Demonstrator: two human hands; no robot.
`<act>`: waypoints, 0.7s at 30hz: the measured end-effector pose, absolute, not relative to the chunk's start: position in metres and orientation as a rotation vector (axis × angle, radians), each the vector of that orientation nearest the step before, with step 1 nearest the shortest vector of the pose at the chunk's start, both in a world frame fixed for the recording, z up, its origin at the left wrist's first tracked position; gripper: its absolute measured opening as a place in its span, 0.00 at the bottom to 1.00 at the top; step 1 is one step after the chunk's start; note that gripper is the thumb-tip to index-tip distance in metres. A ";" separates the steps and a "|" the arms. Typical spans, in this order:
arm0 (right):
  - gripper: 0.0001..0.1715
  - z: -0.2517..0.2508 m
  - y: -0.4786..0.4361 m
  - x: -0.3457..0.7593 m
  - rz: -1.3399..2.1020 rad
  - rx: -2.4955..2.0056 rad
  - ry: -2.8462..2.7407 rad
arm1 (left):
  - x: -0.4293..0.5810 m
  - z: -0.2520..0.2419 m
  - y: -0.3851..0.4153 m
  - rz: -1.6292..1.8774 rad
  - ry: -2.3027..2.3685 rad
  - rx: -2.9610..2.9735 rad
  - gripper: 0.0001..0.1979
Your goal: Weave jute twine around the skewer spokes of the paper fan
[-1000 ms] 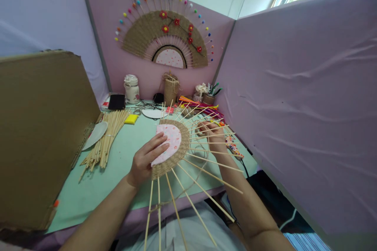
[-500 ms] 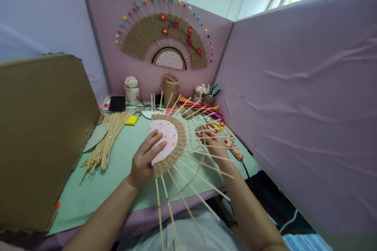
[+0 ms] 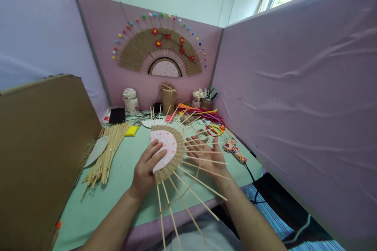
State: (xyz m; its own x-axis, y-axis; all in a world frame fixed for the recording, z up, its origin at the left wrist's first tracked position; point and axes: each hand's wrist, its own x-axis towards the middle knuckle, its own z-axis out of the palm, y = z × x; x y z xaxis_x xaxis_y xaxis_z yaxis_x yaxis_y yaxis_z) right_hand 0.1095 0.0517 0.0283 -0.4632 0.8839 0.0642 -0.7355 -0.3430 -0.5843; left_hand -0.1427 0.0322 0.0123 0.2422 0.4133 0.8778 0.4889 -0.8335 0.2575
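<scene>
Green tabletop (image 3: 125, 172) below, the right hand (image 3: 212, 156) has uncurled behind thin sticks (image 3: 203, 183).

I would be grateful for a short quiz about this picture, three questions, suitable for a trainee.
1. True or false: the left hand is holding the yellow packet.
2. Choose one. The right hand is: a) closed in a fist; b) open, with fingers spread; c) out of view.
3. Complete: The wall fan is decorated with red ____.

Key: 1. False; it holds the woven fan at its pink panel. 2. b. 3. flowers.
</scene>
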 end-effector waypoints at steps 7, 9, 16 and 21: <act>0.36 0.022 0.065 0.084 1.961 -0.326 -0.716 | -0.141 0.009 0.037 -1.564 -0.863 -2.589 0.26; 0.36 0.019 0.063 0.072 1.927 -0.371 -0.782 | -0.140 0.008 0.037 -1.548 -0.875 -2.611 0.26; 0.37 0.018 0.064 0.059 1.869 -0.359 -0.779 | -0.134 0.004 0.038 -1.663 -1.250 -2.666 0.22; 0.34 0.017 0.068 0.064 1.893 -0.258 -0.712 | -0.131 0.019 0.043 -2.652 -2.181 -2.123 0.25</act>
State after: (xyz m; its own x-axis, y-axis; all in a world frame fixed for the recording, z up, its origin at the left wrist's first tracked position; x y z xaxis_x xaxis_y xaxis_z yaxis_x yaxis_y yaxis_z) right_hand 0.0643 0.0680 0.0173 -0.4282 0.8926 0.1410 -0.7645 -0.2746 -0.5832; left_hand -0.1306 0.0428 0.0190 -0.1758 0.9744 0.1400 -0.0511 -0.1510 0.9872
